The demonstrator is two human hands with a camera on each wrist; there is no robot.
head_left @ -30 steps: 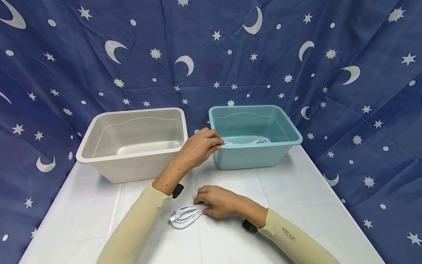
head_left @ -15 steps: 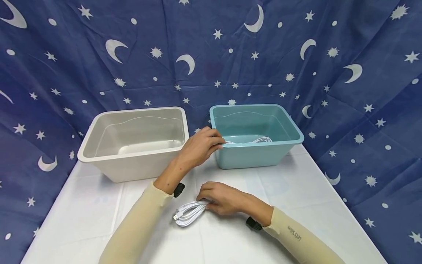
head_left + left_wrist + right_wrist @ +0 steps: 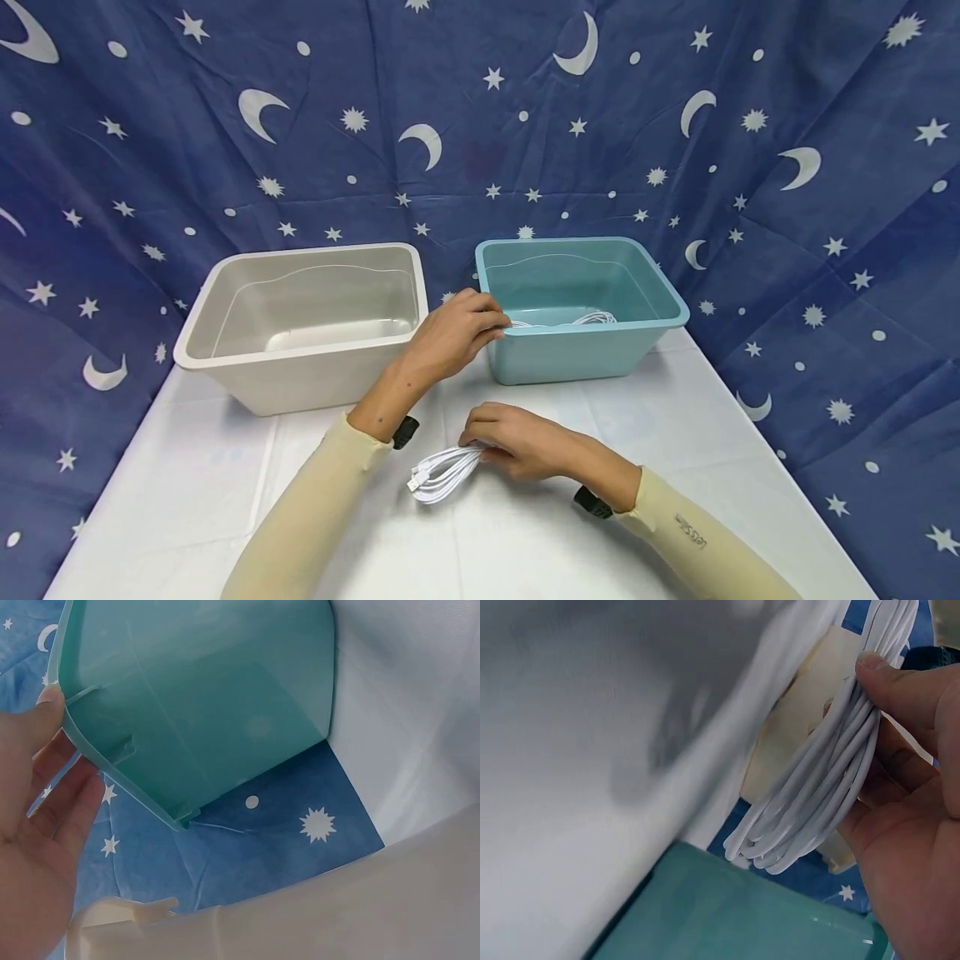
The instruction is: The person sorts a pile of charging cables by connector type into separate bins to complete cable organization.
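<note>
My right hand (image 3: 525,442) pinches a coiled white USB cable (image 3: 444,475) over the table, its plug end pointing left and toward me. In the right wrist view the cable's loops (image 3: 810,780) run between thumb and fingers, with the white cloth below them. My left hand (image 3: 457,333) grips the near left corner of the teal bin (image 3: 570,354). The left wrist view has the thumb on the bin's rim (image 3: 71,724) and the fingers under it. Inside that bin lie white cables (image 3: 596,318), partly hidden by the front wall.
A light grey bin (image 3: 300,379) stands to the left of the teal one, under my left forearm's far side. A white cloth (image 3: 600,533) covers the table. Behind the bins hangs a blue curtain (image 3: 465,167) with moons and stars.
My right hand has lifted the cable slightly and moved it a little to the right and away from me. The left hand keeps its hold on the teal bin.
</note>
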